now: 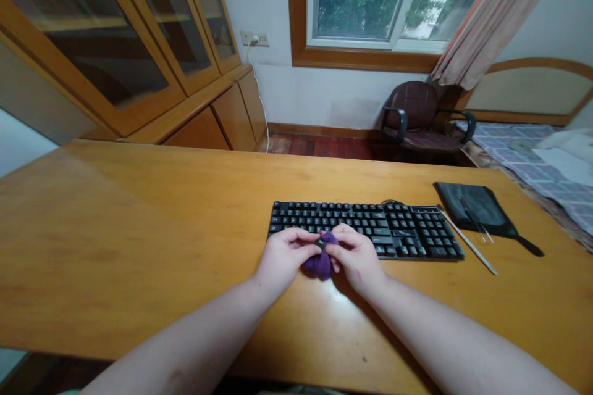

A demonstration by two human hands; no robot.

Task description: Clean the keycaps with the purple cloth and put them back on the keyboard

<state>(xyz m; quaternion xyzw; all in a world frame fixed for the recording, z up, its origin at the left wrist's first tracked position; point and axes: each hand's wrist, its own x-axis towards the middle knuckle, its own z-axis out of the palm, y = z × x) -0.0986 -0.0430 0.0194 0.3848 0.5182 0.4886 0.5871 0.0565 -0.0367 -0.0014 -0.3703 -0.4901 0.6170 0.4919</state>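
My left hand (282, 256) is closed, its thumb and fingertips pinching a small black keycap (321, 244). A crumpled purple cloth (319, 267) lies against the keycap and hangs down below it. My right hand (356, 254) is closed on the cloth, with its thumb at the keycap's right side. Whether the right fingers also grip the keycap itself, I cannot tell. Both hands meet just in front of a black keyboard (370, 222), covering part of its lower left keys.
Right of the keyboard lie a thin pale stick (472, 247) and a black pouch (477, 207) with thin wire prongs (484, 234) on it. The wooden desk (139, 241) stretches left. Beyond it stand a glass-door cabinet (185, 92), an armchair (414, 111) and a bed (523, 148).
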